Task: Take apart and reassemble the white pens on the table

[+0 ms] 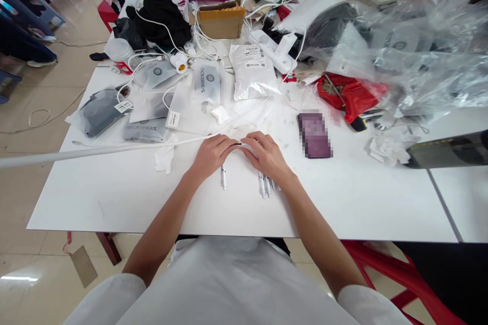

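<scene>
My left hand [213, 155] and my right hand [267, 155] meet over the white table, fingertips almost touching. Between them they pinch a slim pen [238, 143], of which only a short dark and white stretch shows; the fingers cover the rest. A white pen [223, 177] lies on the table just below my left fingers. Several more white pens [265, 185] lie side by side under my right wrist, partly hidden by it.
A white cable [133, 148] crosses just in front of my left hand. Right of my hands lies a phone [315, 134], blurred out. Bagged packages [145, 129], a white parcel [253, 73], a cardboard box [221, 21] and clear plastic bags [412, 61] crowd the back.
</scene>
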The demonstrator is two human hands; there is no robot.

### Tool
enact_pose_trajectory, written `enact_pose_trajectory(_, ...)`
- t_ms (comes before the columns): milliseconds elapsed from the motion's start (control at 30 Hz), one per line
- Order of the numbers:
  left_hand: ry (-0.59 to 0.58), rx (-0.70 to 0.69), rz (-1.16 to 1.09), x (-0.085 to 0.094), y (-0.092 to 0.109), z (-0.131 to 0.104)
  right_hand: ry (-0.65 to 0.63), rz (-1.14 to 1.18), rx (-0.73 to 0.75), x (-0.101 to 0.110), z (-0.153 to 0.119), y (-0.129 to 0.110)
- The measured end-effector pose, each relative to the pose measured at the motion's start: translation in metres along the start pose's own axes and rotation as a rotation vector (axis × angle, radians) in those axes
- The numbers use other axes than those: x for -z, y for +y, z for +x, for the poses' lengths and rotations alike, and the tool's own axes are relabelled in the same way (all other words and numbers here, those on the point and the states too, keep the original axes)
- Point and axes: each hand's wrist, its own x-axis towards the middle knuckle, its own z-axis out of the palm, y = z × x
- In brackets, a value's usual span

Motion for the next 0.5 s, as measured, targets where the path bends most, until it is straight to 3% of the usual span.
enact_pose_trajectory(133,0.013,0.024,0.002,0.0,-0.003,-0.001,0.044,0.263,-0.137,0.007,0.001,-0.002)
enact_pose_trajectory(333,-0.024,0.019,-0.076,0.004,0.003,0.0,0.244,0.673,-0.38,0.015,0.007,-0.004)
enact_pose_trajectory(500,-0.112,0.091,-0.257,0.005,0.019,-0.002,0.353,0.825,-0.408,0.015,0.013,-0.019)
